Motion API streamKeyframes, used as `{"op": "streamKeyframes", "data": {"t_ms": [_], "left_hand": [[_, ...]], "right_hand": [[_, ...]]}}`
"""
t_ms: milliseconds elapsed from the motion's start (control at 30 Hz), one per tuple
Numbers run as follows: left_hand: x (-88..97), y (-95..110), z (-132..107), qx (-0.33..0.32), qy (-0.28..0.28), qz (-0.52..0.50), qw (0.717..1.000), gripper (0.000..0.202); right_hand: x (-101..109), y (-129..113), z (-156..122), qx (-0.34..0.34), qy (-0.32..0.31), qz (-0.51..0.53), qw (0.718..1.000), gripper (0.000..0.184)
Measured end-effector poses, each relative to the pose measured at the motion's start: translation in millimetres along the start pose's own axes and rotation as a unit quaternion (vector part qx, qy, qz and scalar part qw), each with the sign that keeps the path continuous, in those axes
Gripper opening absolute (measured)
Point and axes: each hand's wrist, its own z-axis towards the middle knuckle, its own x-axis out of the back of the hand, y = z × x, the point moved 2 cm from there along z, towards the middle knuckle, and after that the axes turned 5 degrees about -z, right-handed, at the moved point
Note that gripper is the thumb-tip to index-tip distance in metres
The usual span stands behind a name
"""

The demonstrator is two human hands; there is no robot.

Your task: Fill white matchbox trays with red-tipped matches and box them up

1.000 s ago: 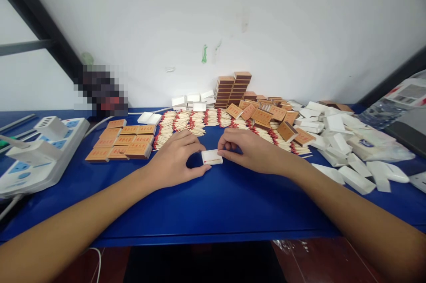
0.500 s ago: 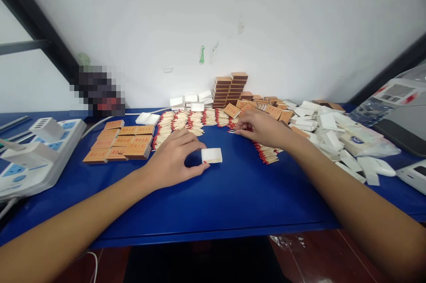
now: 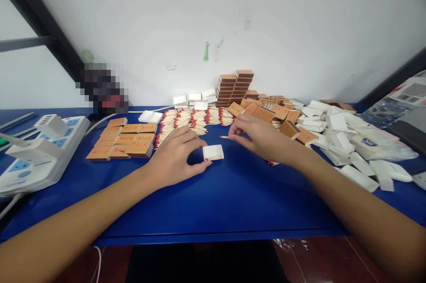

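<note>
Between the thumb and forefinger of my left hand (image 3: 178,154) is a small white matchbox tray (image 3: 213,151), resting on the blue table. At least one match lies along the tray's near edge, its red head at the left. My right hand (image 3: 253,134) pinches a match (image 3: 225,137) by its pale end, with the red head pointing left, just above and right of the tray. Behind both hands spread piles of red-headed matches (image 3: 199,121). Part of another match pile shows under my right wrist, mostly hidden.
Filled-looking orange matchboxes (image 3: 138,138) lie in rows at left, near a white power strip (image 3: 63,149). A matchbox stack (image 3: 229,89) stands against the wall. Loose white trays (image 3: 336,132) and a packet of wipes (image 3: 376,143) heap up at right. The table's front edge (image 3: 213,238) runs below.
My right hand has moved slightly left and nearer, bringing a match away from the piles toward the tray. My left hand keeps its hold on the tray. The view has shifted slightly.
</note>
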Motion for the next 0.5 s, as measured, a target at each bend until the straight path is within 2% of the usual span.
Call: {"op": "streamKeyframes", "data": {"t_ms": [133,267,367,433,500], "left_hand": [[-2.8,1,1,0.007,0.000,0.010,1.000,0.024],[-4.7,1,2,0.010,-0.005,0.009,1.000,0.026],[-4.2,-1,1,0.018,-0.013,-0.003,1.000,0.026],[-3.4,-1,0,0.022,-0.019,-0.014,0.999,0.026],[-2.6,-2,0,0.021,-0.025,-0.023,0.999,0.026]], "right_hand": [[-4,-35,-5,0.051,0.030,0.015,0.998,0.016],[-16,-49,-7,0.083,0.002,-0.018,0.996,0.015],[-16,-40,-5,0.078,-0.009,0.022,0.997,0.012],[-11,-24,-2,0.045,0.013,0.033,0.998,0.013],[-1,-2,1,-0.003,0.045,-0.009,0.999,0.014]]}}
